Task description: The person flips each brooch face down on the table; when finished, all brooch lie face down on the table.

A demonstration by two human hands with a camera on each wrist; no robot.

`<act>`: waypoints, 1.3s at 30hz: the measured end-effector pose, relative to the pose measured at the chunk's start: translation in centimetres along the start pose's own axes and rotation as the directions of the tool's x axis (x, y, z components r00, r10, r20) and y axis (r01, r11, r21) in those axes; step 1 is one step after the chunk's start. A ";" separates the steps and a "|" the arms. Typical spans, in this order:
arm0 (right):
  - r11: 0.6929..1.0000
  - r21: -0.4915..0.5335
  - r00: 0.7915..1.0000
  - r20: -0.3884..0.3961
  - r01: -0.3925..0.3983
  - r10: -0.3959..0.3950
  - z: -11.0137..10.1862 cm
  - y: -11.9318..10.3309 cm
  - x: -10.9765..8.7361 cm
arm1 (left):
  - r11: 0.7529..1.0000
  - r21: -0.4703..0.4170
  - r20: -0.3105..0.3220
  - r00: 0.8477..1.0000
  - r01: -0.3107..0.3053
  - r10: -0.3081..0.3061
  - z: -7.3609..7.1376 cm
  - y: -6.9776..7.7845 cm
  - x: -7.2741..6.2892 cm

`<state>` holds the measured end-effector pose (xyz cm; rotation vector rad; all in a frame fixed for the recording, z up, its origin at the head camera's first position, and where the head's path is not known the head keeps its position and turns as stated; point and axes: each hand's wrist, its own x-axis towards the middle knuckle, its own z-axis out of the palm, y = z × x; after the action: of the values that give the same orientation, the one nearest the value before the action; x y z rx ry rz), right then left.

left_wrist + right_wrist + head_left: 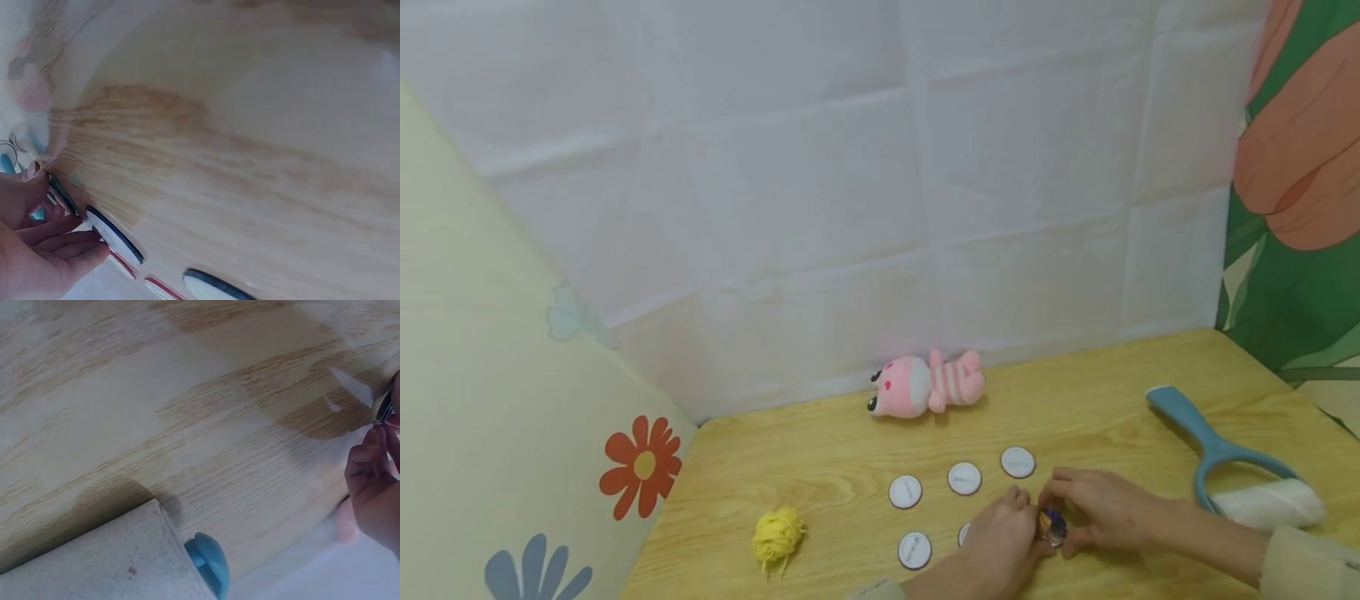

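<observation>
Both hands meet at a round pin-back button badge (1052,527) with a dark, multicoloured face, tilted up toward the head camera. My right hand (1101,510) pinches its right side between fingers and thumb. At its left edge, my left hand (1000,537) holds it with curled fingers and the thumb low by the rim. In the right wrist view, the badge (384,407) shows edge-on between the fingertips. Several more badges (964,478) lie with white backs and pins up, in two rows left of the hands; one badge (963,533) is partly hidden behind my left hand.
A lint roller with a blue handle (1183,417) and white roll (1270,503) lies at the right, beside my right forearm. Against the white backdrop (805,208) rests a pink plush toy (925,387). A yellow yarn bundle (778,535) sits on the wooden table (835,442) at left.
</observation>
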<state>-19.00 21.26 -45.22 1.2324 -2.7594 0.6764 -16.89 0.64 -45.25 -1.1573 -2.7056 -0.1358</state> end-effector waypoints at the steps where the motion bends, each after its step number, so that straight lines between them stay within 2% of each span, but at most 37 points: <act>1: 1.000 0.001 1.000 -0.003 -0.003 0.003 0.0 0.0 0.0 | 1.000 -0.003 0.004 1.000 0.004 -0.004 0.0 0.0 0.0; 8: 1.000 0.027 1.000 -0.026 0.006 -0.005 0.1 0.2 0.1 | 0.999 -0.022 0.025 0.999 0.025 -0.025 -0.3 0.1 0.0; 16: 0.995 0.097 1.000 0.004 -0.008 0.008 0.0 0.4 0.2 | 0.999 -0.045 0.035 0.999 0.026 -0.025 -0.2 0.0 -0.1; 21: 0.996 0.081 0.999 -0.044 0.030 -0.027 0.3 0.4 0.0 | 0.991 -0.108 0.077 0.994 0.083 -0.075 -0.4 -0.1 -0.1; 25: 0.994 0.096 0.994 -0.102 0.053 -0.043 0.3 0.3 0.2 | 0.980 -0.165 0.061 0.993 0.111 -0.102 -0.9 -0.7 -0.2; 32: 0.989 0.105 0.971 -0.227 0.106 -0.080 -0.2 -0.1 0.7 | 0.971 -0.231 -0.015 0.998 0.059 -0.064 -2.1 -2.0 -0.1; 37: 0.988 0.106 0.969 -0.232 0.109 -0.082 -0.5 -0.4 1.1 | 0.975 -0.220 -0.034 0.999 0.013 -0.021 -2.7 -2.6 -0.1; 39: 0.988 0.104 0.968 -0.236 0.112 -0.085 -0.6 -0.5 1.3 | 0.979 -0.204 -0.023 1.000 0.005 -0.010 -3.1 -2.7 -0.1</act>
<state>-19.59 20.32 -44.20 1.2146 -2.4848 0.9186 -18.35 -1.78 -42.27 -1.1893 -2.7255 -0.4353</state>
